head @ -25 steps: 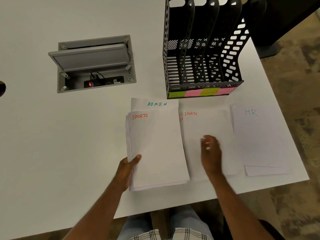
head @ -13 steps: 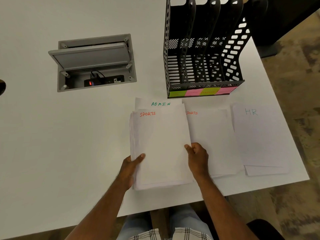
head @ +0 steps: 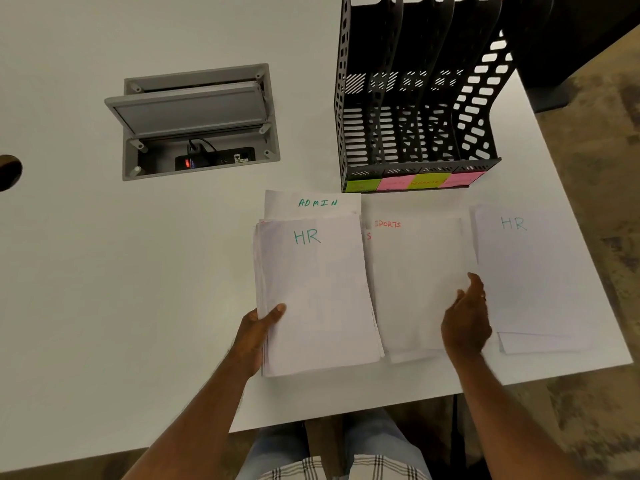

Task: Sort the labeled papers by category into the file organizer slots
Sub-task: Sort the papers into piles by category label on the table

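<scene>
Just in front of the file organizer (head: 415,98), the left hand (head: 258,332) pinches the HR-topped stack (head: 315,292), while the nearer, unclenched right hand (head: 465,315) rests between SPORTS pile (head: 415,271) and HR pile (head: 530,271).

We read "HR" in green marker at the top of the front sheet of the left stack (head: 317,292). Behind that stack, a sheet (head: 313,203) shows "ADMIN" in green. The middle pile (head: 415,282) carries "SPORTS" in red on its top sheet; a lone red "S" peeks out at the left edge from a sheet beneath. The right pile (head: 533,271) reads "HR" in blue-green. The green and pink sticky notes (head: 414,182) along the front of the black organizer (head: 415,98) bear writing, too blurred for us to read.
</scene>
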Demonstrator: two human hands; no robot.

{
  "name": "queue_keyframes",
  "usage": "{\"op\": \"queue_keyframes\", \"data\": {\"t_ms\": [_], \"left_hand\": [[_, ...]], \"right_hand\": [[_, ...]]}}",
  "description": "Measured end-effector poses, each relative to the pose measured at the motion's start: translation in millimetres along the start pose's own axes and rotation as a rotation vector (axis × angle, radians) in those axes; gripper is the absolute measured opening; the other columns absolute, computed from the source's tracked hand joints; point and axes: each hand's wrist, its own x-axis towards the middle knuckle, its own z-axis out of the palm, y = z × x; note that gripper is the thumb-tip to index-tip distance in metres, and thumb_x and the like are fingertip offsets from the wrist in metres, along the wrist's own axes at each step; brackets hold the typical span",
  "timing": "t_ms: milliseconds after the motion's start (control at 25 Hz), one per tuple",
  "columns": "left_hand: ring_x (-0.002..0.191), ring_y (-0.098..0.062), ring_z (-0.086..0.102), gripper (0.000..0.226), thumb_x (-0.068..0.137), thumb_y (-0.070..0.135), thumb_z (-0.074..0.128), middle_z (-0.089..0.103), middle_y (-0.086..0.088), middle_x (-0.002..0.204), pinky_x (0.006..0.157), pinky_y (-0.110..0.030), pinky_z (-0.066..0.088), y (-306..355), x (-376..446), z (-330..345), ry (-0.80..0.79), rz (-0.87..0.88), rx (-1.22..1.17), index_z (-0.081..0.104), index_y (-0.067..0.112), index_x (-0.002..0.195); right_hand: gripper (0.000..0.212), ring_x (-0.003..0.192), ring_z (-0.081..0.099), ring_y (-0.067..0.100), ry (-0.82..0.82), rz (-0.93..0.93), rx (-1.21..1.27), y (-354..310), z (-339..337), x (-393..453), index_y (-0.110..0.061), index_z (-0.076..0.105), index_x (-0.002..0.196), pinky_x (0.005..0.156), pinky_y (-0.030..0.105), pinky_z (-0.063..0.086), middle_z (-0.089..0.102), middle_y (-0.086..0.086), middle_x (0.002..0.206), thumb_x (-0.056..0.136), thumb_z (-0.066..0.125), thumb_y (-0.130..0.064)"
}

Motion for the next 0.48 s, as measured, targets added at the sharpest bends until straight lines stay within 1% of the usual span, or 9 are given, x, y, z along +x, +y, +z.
{"op": "queue_keyframes", "data": {"t_ms": [80, 160, 240, 280, 320, 360, 400, 440, 480], "left_hand": [[0.099, -0.037, 0.074, 0.043, 0.086, 0.03, 0.077, 0.077, -0.018, 0.11, 0.081, -0.044, 0.061, -2, -1, -3, 0.01, -0.005, 0.009, 0.067, 0.006, 0.12], [0.101, -0.038, 0.073, 0.044, 0.086, 0.031, 0.077, 0.076, -0.018, 0.11, 0.083, -0.045, 0.061, -2, -1, -4, 0.007, -0.006, 0.02, 0.067, 0.007, 0.121], [0.101, -0.039, 0.073, 0.044, 0.086, 0.031, 0.077, 0.076, -0.018, 0.11, 0.086, -0.048, 0.06, -4, -1, -3, -0.006, -0.006, 0.021, 0.067, 0.007, 0.121], [0.101, -0.038, 0.073, 0.044, 0.086, 0.032, 0.077, 0.076, -0.018, 0.11, 0.086, -0.048, 0.06, -5, 0, -2, -0.015, -0.006, 0.022, 0.067, 0.007, 0.121], [0.099, -0.037, 0.074, 0.044, 0.085, 0.033, 0.077, 0.077, -0.017, 0.11, 0.085, -0.048, 0.061, -5, 0, 0, -0.021, -0.003, 0.026, 0.068, 0.008, 0.12], [0.097, -0.036, 0.075, 0.044, 0.084, 0.034, 0.078, 0.077, -0.017, 0.109, 0.082, -0.046, 0.062, -6, 1, 2, -0.027, -0.003, 0.03, 0.068, 0.008, 0.118], [0.094, -0.035, 0.076, 0.044, 0.082, 0.034, 0.079, 0.078, -0.016, 0.107, 0.077, -0.043, 0.063, -7, 2, 6, -0.035, -0.005, 0.031, 0.069, 0.009, 0.117], [0.092, -0.034, 0.076, 0.044, 0.081, 0.035, 0.079, 0.078, -0.015, 0.105, 0.073, -0.041, 0.063, -7, 3, 9, -0.044, -0.004, 0.029, 0.069, 0.01, 0.116], [0.092, -0.034, 0.076, 0.045, 0.081, 0.035, 0.08, 0.078, -0.015, 0.105, 0.072, -0.04, 0.063, -7, 4, 13, -0.056, 0.0, 0.028, 0.069, 0.01, 0.116]], "right_hand": [[0.043, 0.097, 0.062, 0.04, -0.038, -0.044, -0.092, 10, 5, 3, -0.015, 0.038, 0.142, 0.068, 0.05, 0.056, 0.061, 0.022, 0.115, 0.1, 0.049, -0.011], [0.05, 0.107, 0.057, 0.04, -0.052, -0.033, -0.19, 8, 5, 2, -0.015, 0.04, 0.141, 0.077, 0.053, 0.053, 0.056, 0.021, 0.123, 0.094, 0.057, -0.012], [0.047, 0.115, 0.052, 0.038, -0.022, -0.041, -0.134, -5, 4, -1, -0.014, 0.045, 0.137, 0.085, 0.051, 0.05, 0.053, 0.017, 0.129, 0.092, 0.06, -0.017], [0.039, 0.114, 0.053, 0.036, -0.028, -0.08, -0.017, -16, 4, -6, -0.013, 0.05, 0.132, 0.087, 0.047, 0.049, 0.055, 0.016, 0.126, 0.095, 0.058, -0.019], [0.029, 0.11, 0.057, 0.035, -0.084, -0.089, 0.157, -31, 5, -13, -0.012, 0.055, 0.125, 0.087, 0.043, 0.05, 0.06, 0.014, 0.119, 0.098, 0.056, -0.021], [0.024, 0.104, 0.062, 0.033, -0.194, -0.043, 0.323, -48, 4, -22, -0.013, 0.059, 0.119, 0.085, 0.04, 0.05, 0.064, 0.01, 0.111, 0.099, 0.055, -0.027], [0.026, 0.099, 0.065, 0.029, -0.342, 0.036, 0.442, -65, 2, -31, -0.017, 0.06, 0.116, 0.084, 0.036, 0.051, 0.066, 0.004, 0.105, 0.098, 0.056, -0.036], [0.033, 0.097, 0.066, 0.022, -0.49, 0.115, 0.509, -81, 2, -41, -0.022, 0.057, 0.117, 0.082, 0.033, 0.051, 0.066, -0.002, 0.103, 0.093, 0.062, -0.044], [0.043, 0.096, 0.066, 0.017, -0.602, 0.159, 0.534, -92, 2, -50, -0.025, 0.052, 0.12, 0.082, 0.031, 0.052, 0.065, -0.006, 0.105, 0.087, 0.07, -0.047]]}}
